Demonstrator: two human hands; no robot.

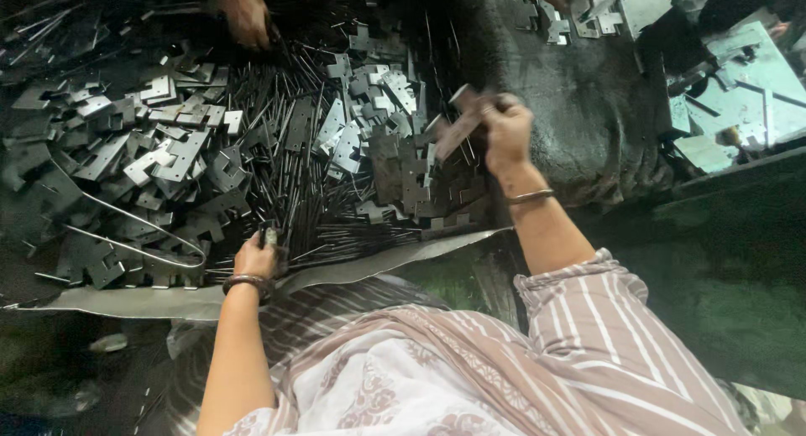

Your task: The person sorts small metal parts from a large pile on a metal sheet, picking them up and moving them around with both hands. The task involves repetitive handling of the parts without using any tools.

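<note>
A dark desk point(579, 109) is heaped with flat notched metal plates point(180, 155) and, between them, a spread of thin steel pins point(285, 163), all lying ahead of the person's hands. The right hand point(504, 134) is raised above the heap, fingers pinched on one plate point(457, 125) that is tilted and blurred. The left hand point(259, 255) rests at the pile's near edge, closed around a small bunch of pins point(270, 234). Far beyond it, another person's hand point(245, 16) touches the pins.
</note>
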